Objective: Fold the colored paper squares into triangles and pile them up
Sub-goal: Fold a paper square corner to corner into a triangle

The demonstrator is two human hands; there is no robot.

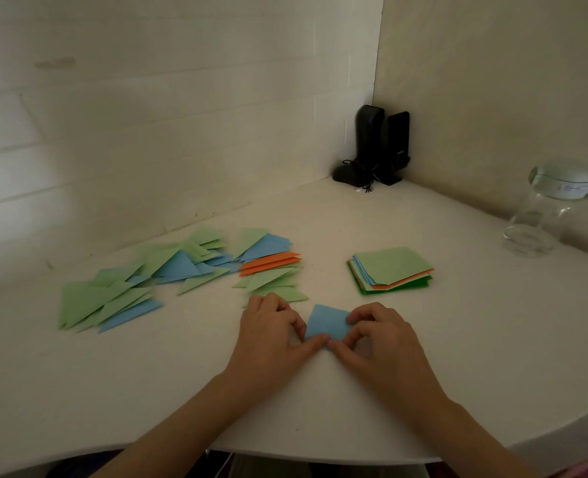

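A blue paper square (327,322) lies on the white table between my hands. My left hand (272,329) pinches its left and near edge with thumb and fingers. My right hand (378,339) pinches its right edge and near corner. The two thumbs meet at the near corner. A stack of unfolded squares (391,269), light green on top with orange, blue and dark green below, sits behind my right hand. Folded triangles (168,270) in green, blue and orange lie spread loosely across the table to the left.
A clear glass jar (544,212) with a white lid stands at the far right. Two black speakers (380,146) with a cable stand in the wall corner. The table's curved front edge (320,453) runs just below my forearms.
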